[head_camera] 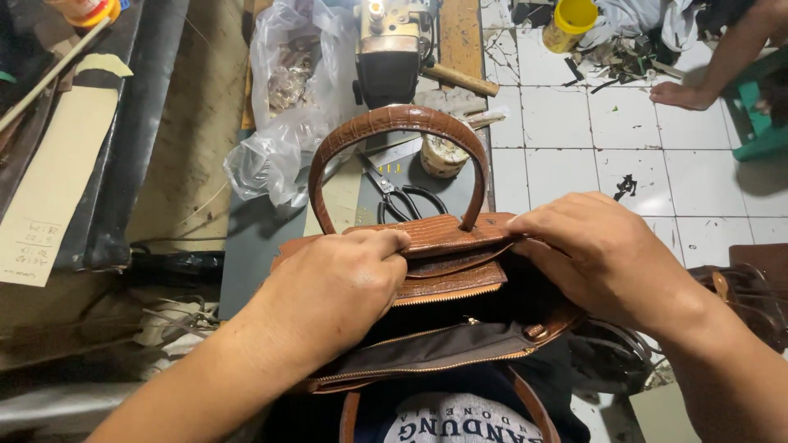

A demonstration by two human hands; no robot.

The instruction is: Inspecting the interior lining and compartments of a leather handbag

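A brown textured leather handbag [447, 283] sits in my lap, its mouth open toward me and its dark lining showing. One arched handle [398, 123] stands up at the far side. My left hand [332, 295] presses on the bag's front flap with the thumb along its top edge. My right hand [603, 254] grips the bag's right end, fingers curled over the flap's edge. A second handle [525, 402] hangs down near my shirt.
Black scissors [402, 197] and a small round tin [443, 154] lie on the work surface behind the bag. A sewing machine [390, 49] stands further back beside a clear plastic bag [287, 107]. Another person's foot [681, 94] rests on the white tiled floor near a yellow cup [570, 20].
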